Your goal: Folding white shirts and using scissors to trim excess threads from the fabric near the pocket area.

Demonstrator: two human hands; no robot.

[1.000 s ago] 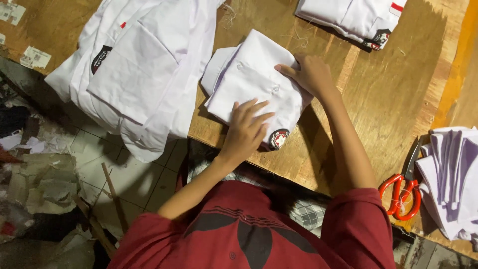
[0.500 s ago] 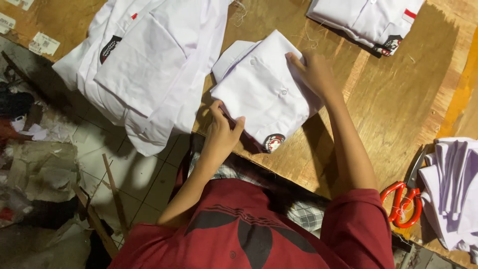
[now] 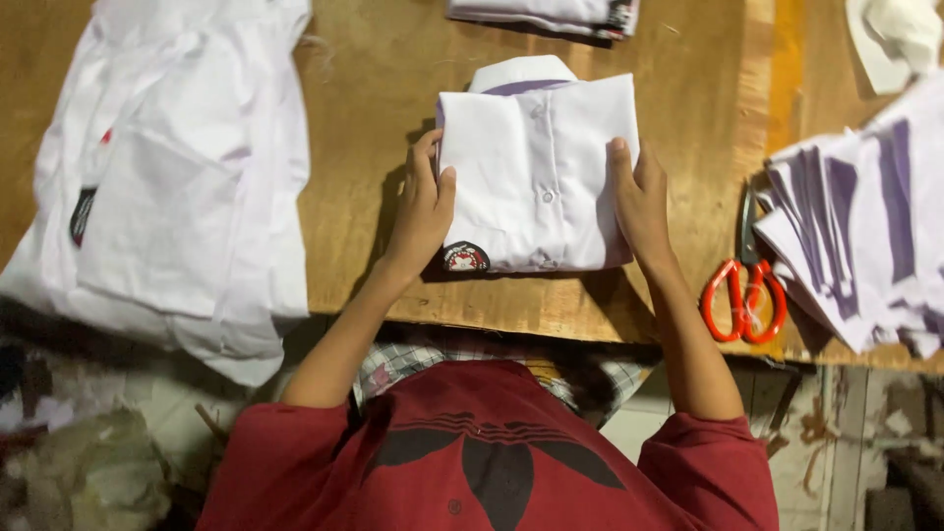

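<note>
A folded white shirt with buttons down its front lies on the wooden table, collar pointing away from me. A round sleeve patch shows at its near left corner. My left hand grips the shirt's left edge, thumb on top. My right hand grips its right edge, thumb on top. Both hands hold the folded shirt square between them.
A pile of unfolded white shirts hangs over the table's left edge. Another folded shirt lies at the far edge. Orange-handled scissors lie right of my hand, beside a stack of white and purple card sheets.
The shirt was tilted with my left hand at its near corner; now it is squared up, front facing up, with one hand on each side. The view has shifted right.
</note>
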